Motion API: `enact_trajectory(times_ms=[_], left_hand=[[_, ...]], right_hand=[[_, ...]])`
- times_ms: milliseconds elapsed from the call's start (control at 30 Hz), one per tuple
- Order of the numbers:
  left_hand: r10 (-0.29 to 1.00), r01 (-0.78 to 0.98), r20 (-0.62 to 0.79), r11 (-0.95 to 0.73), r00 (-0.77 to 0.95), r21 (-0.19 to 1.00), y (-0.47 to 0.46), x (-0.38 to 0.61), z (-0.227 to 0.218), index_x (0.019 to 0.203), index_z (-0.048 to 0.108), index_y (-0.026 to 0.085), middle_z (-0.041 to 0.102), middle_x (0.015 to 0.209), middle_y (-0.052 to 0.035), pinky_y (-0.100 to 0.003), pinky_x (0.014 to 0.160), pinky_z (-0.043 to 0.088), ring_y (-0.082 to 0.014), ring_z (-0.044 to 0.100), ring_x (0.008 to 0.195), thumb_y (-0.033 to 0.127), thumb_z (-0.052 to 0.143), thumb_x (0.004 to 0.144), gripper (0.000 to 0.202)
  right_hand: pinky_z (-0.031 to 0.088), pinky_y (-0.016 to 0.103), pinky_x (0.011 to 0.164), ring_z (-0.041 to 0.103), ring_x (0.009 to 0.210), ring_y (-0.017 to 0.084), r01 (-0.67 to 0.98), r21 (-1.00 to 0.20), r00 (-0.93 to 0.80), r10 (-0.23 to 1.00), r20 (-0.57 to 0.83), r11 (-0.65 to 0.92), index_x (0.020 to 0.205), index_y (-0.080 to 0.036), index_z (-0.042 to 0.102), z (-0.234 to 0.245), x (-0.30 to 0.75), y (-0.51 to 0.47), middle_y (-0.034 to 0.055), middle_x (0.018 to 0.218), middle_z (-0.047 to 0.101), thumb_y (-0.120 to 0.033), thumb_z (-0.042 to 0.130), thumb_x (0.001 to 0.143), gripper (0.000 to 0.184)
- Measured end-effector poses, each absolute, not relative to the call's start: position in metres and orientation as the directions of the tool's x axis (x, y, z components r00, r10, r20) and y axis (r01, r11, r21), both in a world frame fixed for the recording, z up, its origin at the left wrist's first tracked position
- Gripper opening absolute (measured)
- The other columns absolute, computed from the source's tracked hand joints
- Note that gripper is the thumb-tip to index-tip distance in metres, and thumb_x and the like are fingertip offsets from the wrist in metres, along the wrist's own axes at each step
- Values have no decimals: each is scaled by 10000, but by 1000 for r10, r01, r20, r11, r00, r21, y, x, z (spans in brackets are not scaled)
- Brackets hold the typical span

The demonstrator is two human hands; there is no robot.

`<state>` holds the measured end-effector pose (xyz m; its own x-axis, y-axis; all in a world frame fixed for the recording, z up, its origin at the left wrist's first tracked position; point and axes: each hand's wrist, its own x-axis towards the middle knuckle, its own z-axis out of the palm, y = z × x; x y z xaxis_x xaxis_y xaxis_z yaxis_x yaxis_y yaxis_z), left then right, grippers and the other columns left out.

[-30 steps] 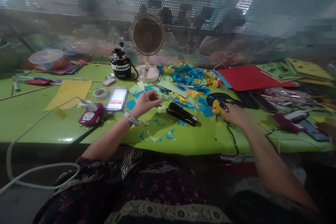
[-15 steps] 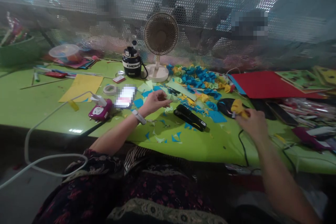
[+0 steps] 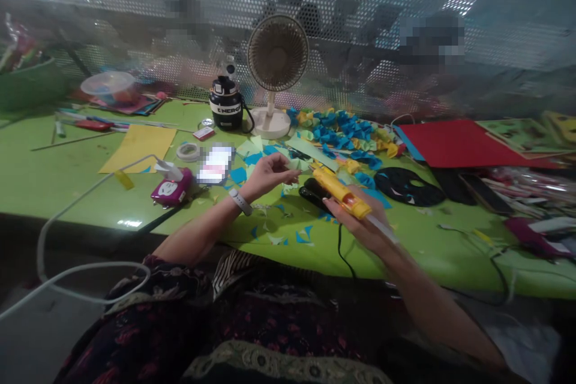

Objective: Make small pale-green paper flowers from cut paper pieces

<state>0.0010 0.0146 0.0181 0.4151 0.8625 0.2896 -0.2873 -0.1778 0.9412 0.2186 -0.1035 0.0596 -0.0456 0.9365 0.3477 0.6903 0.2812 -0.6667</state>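
Note:
My right hand (image 3: 360, 216) is closed around a yellow hot glue gun (image 3: 344, 192), whose nozzle points left toward my left hand. A whitish glue stick (image 3: 382, 229) sticks out of its back end. My left hand (image 3: 274, 174), with a pale watch band at the wrist, pinches what looks like a small pale green paper piece (image 3: 297, 164) near the nozzle. Partly hidden under the glue gun and my right hand lies a black stapler (image 3: 311, 193). Crumpled blue, yellow and green paper pieces (image 3: 346, 132) are heaped behind.
A white fan (image 3: 272, 123) and black bottle (image 3: 226, 109) stand at the back. A phone (image 3: 216, 165), tape roll (image 3: 188, 151) and purple power adapter (image 3: 171, 191) lie left. On the right are a black round cutout (image 3: 405, 186) and red sheets (image 3: 468, 141). Cables trail over the front edge.
My right hand has brought the glue gun left from beside the black cutout to the left hand, its cord trailing along. The left hand stays nearly in place.

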Motion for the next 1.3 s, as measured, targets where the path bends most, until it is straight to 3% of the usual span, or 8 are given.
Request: enact_trajectory(times_ms=[367, 833, 1300], left_hand=[[852, -264, 298, -197, 431, 944, 7, 2, 25, 801, 462, 191, 679, 649, 18, -237, 607, 584, -145, 730, 646, 397, 853, 685, 457], [852, -302, 284, -158, 440, 940, 7, 2, 24, 807, 465, 184, 701, 660, -1, -248, 613, 586, -154, 734, 643, 418, 867, 661, 488], [849, -290, 319, -207, 421, 934, 7, 2, 25, 804, 468, 203, 697, 667, 8, -252, 615, 596, -150, 733, 651, 453, 857, 665, 484]], right_hand=[[432, 309, 518, 536, 543, 167, 742, -605, -67, 930, 361, 288, 850, -246, 616, 58, 210, -96, 6, 654, 593, -527, 619, 872, 282], [416, 313, 558, 521, 553, 166, 739, -594, -88, 919, 384, 318, 751, -239, 546, 63, 206, -95, -7, 615, 532, -497, 609, 870, 291], [423, 315, 556, 535, 564, 168, 797, -491, -138, 897, 420, 353, 755, -243, 547, 62, 208, -94, 4, 640, 554, -515, 564, 903, 310]])
